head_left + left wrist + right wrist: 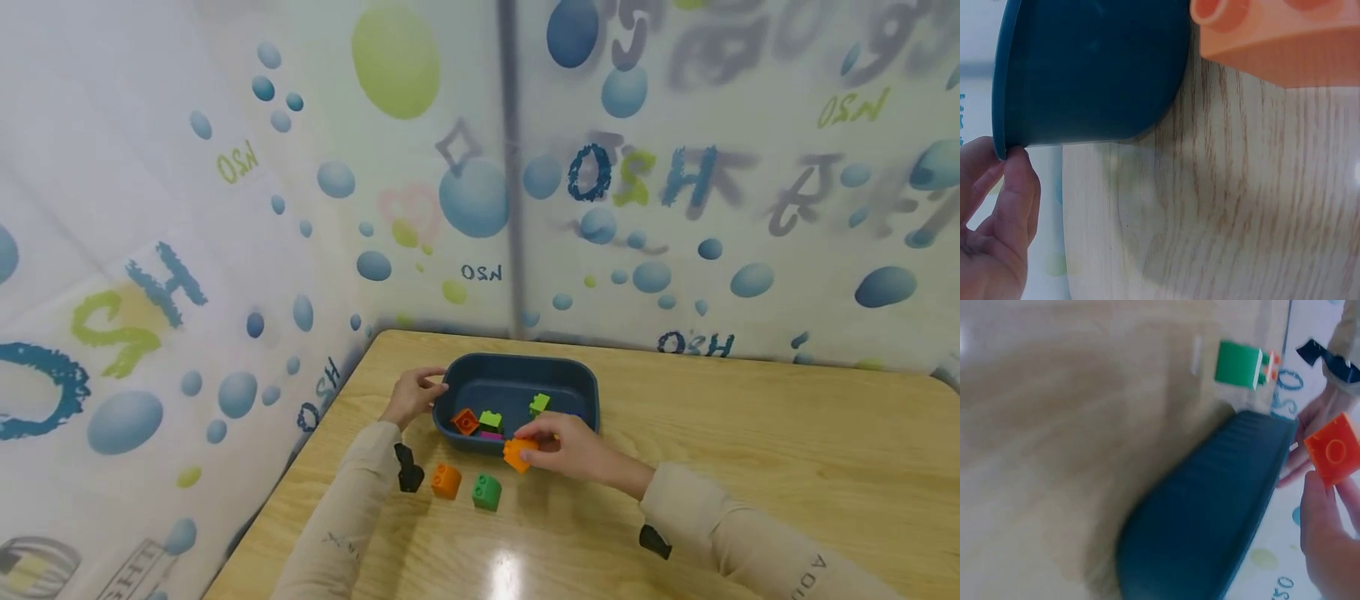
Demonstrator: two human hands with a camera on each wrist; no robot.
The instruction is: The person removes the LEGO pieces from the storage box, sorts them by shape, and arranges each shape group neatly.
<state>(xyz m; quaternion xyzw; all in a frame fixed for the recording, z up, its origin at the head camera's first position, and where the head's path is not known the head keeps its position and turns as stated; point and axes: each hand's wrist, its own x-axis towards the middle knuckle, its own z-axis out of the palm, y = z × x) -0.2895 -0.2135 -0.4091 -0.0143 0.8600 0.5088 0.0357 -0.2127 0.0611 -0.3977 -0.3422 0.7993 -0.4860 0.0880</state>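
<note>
My left hand (pixel 412 396) pinches the left rim of a dark blue plastic tub (pixel 517 362), thumb and fingers on either side of the edge in the left wrist view. My right hand (pixel 572 450) holds an orange toy building block (pixel 519 455) between thumb and fingertips, just over the tub's near rim. The held block (pixel 1334 450) shows its hollow underside in the right wrist view. Inside the tub lie a red-orange block (pixel 465 422), a lime green block (pixel 491 420), another lime green block (pixel 539 404) and a magenta block (pixel 491 436). A blue piece is mostly hidden behind my right hand.
On the wooden table (pixel 750 467), an orange block (pixel 446 481) and a green block (pixel 486 492) stand in front of the tub. Printed curtains (pixel 675 250) rise behind the table and along its left side. Dark straps hang at both wrists.
</note>
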